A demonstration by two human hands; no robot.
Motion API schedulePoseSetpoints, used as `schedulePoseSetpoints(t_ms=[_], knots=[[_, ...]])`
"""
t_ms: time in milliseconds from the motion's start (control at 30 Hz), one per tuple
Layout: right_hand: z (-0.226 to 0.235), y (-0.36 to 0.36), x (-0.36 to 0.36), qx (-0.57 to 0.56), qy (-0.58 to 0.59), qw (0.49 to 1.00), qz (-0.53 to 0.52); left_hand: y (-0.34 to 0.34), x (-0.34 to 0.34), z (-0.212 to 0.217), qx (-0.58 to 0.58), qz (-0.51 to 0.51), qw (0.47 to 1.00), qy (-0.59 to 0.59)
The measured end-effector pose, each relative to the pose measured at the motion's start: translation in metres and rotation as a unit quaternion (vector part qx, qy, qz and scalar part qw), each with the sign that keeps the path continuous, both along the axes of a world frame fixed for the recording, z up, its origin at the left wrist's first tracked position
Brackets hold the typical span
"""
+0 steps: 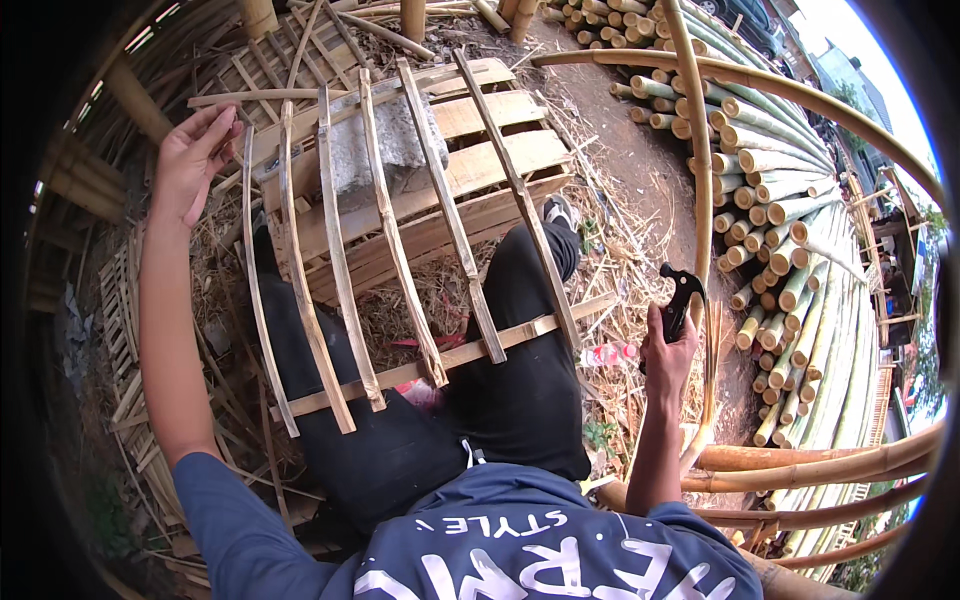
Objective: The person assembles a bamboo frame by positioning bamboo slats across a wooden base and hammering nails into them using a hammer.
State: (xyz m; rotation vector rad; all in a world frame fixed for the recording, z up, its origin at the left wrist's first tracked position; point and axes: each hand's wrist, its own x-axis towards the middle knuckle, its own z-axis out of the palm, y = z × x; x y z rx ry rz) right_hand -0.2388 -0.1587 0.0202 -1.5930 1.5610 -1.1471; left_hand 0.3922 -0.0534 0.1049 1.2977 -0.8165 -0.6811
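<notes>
Six bamboo slats [385, 235] lie fanned across the seated person's lap, crossed by a bamboo strip [450, 357] at the near end and another at the far left. Left hand [195, 160], fingers loosely spread, touches the panel's far-left corner. Right hand [668, 345], at right, is wrapped around a black hammer [682, 295]. Judging by the loose far ends, the panel looks partly joined. Cut bamboo poles [780, 210] are stacked at right.

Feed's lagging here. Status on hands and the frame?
Left hand on bamboo slat frame top. Right hand shut on hammer. Frame across lap, nothing blocking.
</notes>
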Motion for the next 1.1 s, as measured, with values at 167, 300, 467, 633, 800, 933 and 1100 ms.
schedulePoseSetpoints(t_ms=[167,300,467,633,800,933,1100], knots=[[-0.003,-0.008,0.025,0.025,0.020,0.999,0.042,0.074,0.037,-0.087,0.091,0.127,0.986,0.055],[-0.008,-0.016,0.044,0.011,0.022,0.996,0.085,0.126,0.034,-0.115,0.090,0.189,0.974,0.090],[-0.018,-0.022,0.061,-0.010,0.023,0.995,0.095,0.163,0.015,-0.135,0.080,0.224,0.965,0.111],[-0.023,-0.030,0.070,0.000,0.022,0.992,0.121,0.170,-0.016,-0.135,0.110,0.296,0.948,0.027],[0.009,-0.035,0.102,0.077,-0.082,0.985,0.134,0.146,-0.044,-0.127,0.026,0.271,0.946,0.174],[0.020,-0.037,0.120,0.048,-0.073,0.985,0.147,0.139,-0.040,-0.130,-0.035,0.263,0.924,0.275],[0.015,-0.038,0.115,0.070,-0.066,0.983,0.154,0.149,-0.027,-0.134,-0.081,0.238,0.923,0.292]])
